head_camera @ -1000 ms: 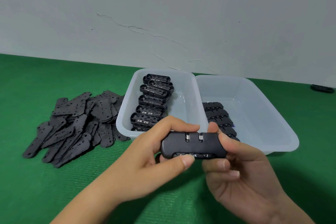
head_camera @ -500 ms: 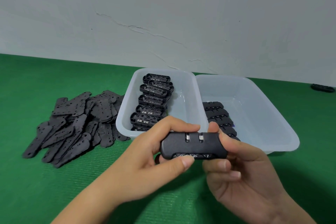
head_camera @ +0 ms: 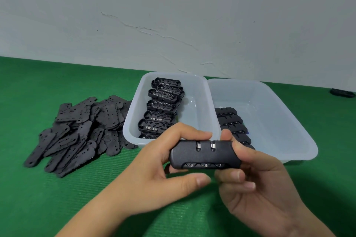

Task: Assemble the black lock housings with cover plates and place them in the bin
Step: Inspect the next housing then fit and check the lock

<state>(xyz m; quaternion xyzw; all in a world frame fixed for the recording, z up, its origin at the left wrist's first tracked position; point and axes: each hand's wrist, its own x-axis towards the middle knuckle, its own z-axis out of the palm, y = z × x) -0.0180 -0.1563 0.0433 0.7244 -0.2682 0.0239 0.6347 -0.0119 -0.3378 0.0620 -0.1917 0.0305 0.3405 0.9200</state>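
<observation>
A black lock housing with number dials facing me is held in front of the two bins. My left hand grips its left end, fingers over the top, with the thumb just below the housing. My right hand grips its right end. A heap of flat black cover plates lies on the green mat at the left. The left clear bin holds a row of open housings. The right clear bin holds a row of closed housings along its left side.
A green mat covers the table, and a white wall rises right behind the bins. One loose black part lies at the far right edge near the wall.
My left thumb has come off the front of the housing and now sits just below it. The housing and my right hand have barely moved.
</observation>
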